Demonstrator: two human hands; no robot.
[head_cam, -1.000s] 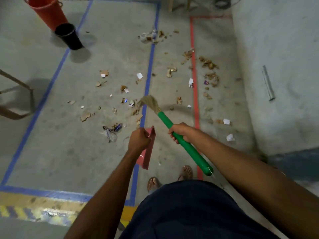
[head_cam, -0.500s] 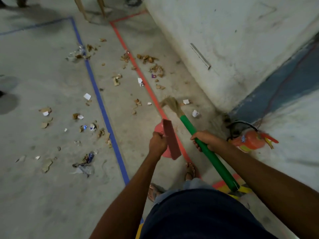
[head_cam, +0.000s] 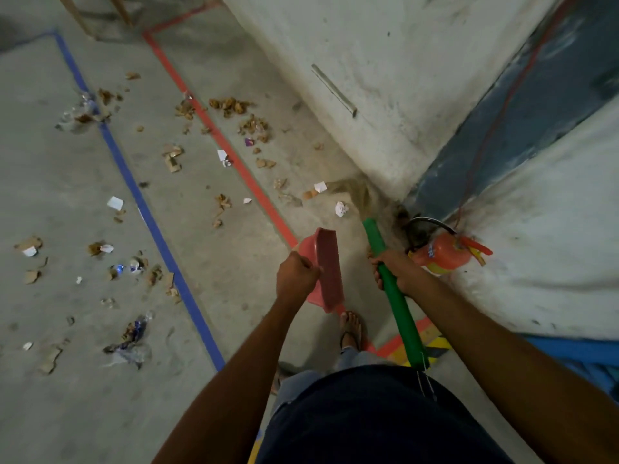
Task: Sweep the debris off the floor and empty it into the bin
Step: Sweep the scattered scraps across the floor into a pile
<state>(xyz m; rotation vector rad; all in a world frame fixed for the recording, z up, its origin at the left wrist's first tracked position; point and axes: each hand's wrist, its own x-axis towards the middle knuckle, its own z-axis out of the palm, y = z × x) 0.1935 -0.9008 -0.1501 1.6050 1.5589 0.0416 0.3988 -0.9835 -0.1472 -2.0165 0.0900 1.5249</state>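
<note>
Right hand (head_cam: 395, 271) fingers wrapped round green broom (head_cam: 404, 323) handle. Left hand (head_cam: 296, 277) fingers curled, gripping pink dustpan (head_cam: 326, 262). Fire extinguisher (head_cam: 445, 254) label illegible. Debris (head_cam: 231, 105) far left.

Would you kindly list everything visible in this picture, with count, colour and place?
broom: one, green handle, bristles at the wall's foot
dustpan: one, pink, left of the broom
debris: many scraps, brown and white, scattered over the floor
blue tape: one line, blue, floor, left
red tape: one line, red, floor, nearer the wall
extinguisher: one, red, by the wall, right of the broom
wall: one, whitish, right
foot: one plainly seen, sandalled, below the dustpan
left hand: grips the dustpan
right hand: grips the broom
</note>
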